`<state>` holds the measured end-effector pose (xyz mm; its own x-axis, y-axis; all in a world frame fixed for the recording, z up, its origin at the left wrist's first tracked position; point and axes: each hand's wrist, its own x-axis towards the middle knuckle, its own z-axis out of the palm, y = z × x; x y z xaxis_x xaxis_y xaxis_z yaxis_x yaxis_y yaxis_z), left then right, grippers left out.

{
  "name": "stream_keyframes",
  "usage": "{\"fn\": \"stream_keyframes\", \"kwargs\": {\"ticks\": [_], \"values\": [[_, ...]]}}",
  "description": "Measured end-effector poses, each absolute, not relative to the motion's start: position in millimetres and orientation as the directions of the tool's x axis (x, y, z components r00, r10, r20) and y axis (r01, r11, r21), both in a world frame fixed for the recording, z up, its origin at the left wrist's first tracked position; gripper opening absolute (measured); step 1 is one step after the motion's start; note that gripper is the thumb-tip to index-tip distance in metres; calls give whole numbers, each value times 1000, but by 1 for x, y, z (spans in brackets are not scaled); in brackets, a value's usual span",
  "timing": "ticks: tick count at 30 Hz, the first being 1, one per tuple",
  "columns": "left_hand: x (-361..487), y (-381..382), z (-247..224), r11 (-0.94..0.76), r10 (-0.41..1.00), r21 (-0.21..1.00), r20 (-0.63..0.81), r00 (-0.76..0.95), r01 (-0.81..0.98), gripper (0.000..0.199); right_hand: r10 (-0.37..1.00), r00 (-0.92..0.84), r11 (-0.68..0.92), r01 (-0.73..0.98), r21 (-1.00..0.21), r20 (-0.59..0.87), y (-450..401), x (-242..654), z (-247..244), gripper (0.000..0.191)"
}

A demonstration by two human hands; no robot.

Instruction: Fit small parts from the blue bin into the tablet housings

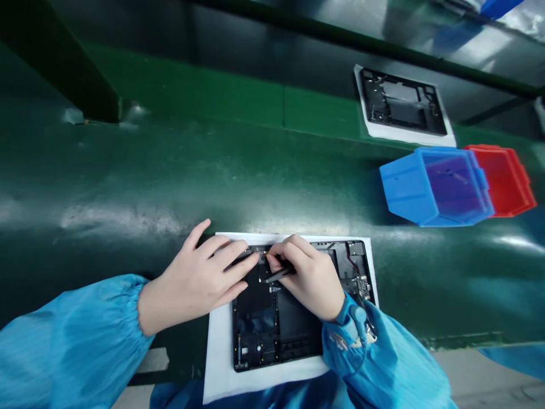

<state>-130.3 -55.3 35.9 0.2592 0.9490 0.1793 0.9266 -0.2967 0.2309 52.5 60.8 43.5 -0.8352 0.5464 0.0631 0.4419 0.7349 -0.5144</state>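
Observation:
A black device housing (255, 318) with circuit parts lies on a white sheet (221, 363) at the table's near edge. Over its upper left part, my left hand (204, 278) has its fingers spread, fingertips at the housing's top edge. My right hand (313, 275) is closed around a dark, thin tool (279, 275), like tweezers, whose end points left over the housing. Thumb and index finger of that hand meet near the top edge; anything small between them is too tiny to tell. A blue wrist strap is round my right wrist.
A blue bin (409, 187) and a red bin (513, 182) stand side by side at the right on the green table (191, 170). Behind them, a second black housing (406, 116) rests on a white pad. A dark post (80, 74) rises at the back left.

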Motion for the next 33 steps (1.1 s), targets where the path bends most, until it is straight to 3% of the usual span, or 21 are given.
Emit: {"fn": "stream_keyframes", "kwargs": {"ticks": [4,6,9,11,15,18,26,30,33], "values": [[-129,-56,36,-319,940,166,182,289,933,35,590,-788,663,347,-663,177,65,58,47,6],[-129,-56,36,-323,938,149,180,295,935,35,616,-745,620,257,-741,257,68,61,48,18],[-130,-56,36,-327,937,158,186,297,932,33,593,-769,564,183,-805,241,72,62,48,40],[-130,-56,35,-327,936,171,192,294,930,33,572,-797,543,192,-817,193,74,60,49,37],[-132,-56,34,-311,944,193,175,279,931,35,576,-807,516,236,-824,129,74,55,53,8],[-132,-55,34,-303,947,209,175,269,930,34,545,-835,504,249,-827,80,73,53,55,18],[-135,-54,35,-307,942,274,223,251,911,29,537,-842,510,266,-818,60,72,54,52,14],[-148,-48,30,-173,953,443,302,36,880,17,544,-837,503,276,-819,52,72,54,49,14],[-160,-40,26,-76,930,496,347,-117,865,18,561,-827,485,291,-824,38,71,52,45,14]]}}
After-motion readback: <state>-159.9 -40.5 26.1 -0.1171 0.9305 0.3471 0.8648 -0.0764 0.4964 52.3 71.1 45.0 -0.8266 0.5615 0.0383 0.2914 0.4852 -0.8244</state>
